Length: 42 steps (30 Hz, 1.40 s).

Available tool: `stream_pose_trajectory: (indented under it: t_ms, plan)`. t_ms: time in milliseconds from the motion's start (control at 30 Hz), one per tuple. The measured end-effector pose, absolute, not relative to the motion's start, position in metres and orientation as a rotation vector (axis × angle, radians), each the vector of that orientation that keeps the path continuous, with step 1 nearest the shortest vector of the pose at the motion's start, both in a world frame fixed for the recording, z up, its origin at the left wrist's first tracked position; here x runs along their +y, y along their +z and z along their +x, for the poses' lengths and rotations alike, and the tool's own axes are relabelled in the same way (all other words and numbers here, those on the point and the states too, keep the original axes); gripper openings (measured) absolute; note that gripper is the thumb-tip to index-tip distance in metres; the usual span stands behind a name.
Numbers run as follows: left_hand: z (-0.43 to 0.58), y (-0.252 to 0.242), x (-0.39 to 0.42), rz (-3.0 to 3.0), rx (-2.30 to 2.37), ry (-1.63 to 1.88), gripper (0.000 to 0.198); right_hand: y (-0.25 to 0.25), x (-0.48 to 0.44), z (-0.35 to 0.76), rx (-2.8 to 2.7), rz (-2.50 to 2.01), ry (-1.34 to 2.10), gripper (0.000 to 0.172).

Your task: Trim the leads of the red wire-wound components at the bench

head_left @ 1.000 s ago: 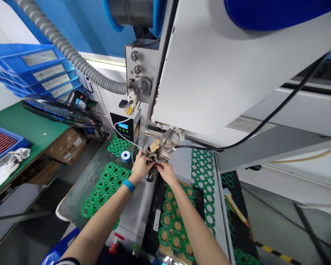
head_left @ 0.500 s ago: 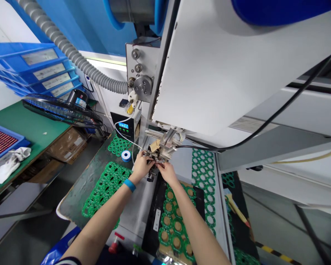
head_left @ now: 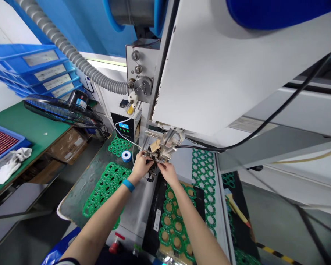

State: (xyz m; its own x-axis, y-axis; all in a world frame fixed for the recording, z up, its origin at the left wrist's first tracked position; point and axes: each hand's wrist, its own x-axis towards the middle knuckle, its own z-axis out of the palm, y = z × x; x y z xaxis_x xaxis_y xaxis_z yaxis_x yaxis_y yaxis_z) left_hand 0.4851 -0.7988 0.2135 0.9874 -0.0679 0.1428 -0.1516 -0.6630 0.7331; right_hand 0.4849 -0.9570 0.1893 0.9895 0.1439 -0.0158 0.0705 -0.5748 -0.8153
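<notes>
Both my hands reach up to the small metal head (head_left: 160, 147) under the big white machine (head_left: 223, 73). My left hand (head_left: 140, 166), with a blue wristband, has its fingers curled and pinched at the left side of the head's tip. My right hand (head_left: 167, 172) pinches at the tip from the right. What the fingers hold is too small to make out. Below my right arm lies a green holder frame with brown round cells (head_left: 174, 224) on a black fixture. A thin white wire runs to the head from the left.
Green holder frames (head_left: 105, 187) lie on the bench at the left and in a strip (head_left: 203, 176) at the right. A solder spool (head_left: 125, 156), a black controller with blue display (head_left: 124, 127), a grey hose (head_left: 71, 51), stacked blue trays (head_left: 41, 70) and a fan (head_left: 63, 108) stand nearby.
Almost nothing: both hands stay pinched at the head's tip, shifting only slightly upward with the camera's small movement.
</notes>
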Motion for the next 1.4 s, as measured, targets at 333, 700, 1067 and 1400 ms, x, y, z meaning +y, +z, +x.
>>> stream_pose_trajectory:
  t_ms: [333,700,1067,1400]
  plan:
    - [0.488,0.211,-0.798,2.244,-0.097,0.185,0.010,0.219,-0.962,0.453,0.021,-2.184,-0.060,0.023]
    - [0.489,0.210,-0.797,2.135,-0.084,0.212,0.006,0.231,-0.981,0.353,0.193,-2.017,0.008,0.028]
    - [0.491,0.209,-0.796,2.061,-0.028,0.223,0.014,0.229,-0.990,0.304,0.315,-1.960,0.090,0.032]
    - [0.489,0.205,-0.797,2.054,0.028,0.191,0.020,0.222,-0.986,0.296,0.232,-2.018,0.051,0.034]
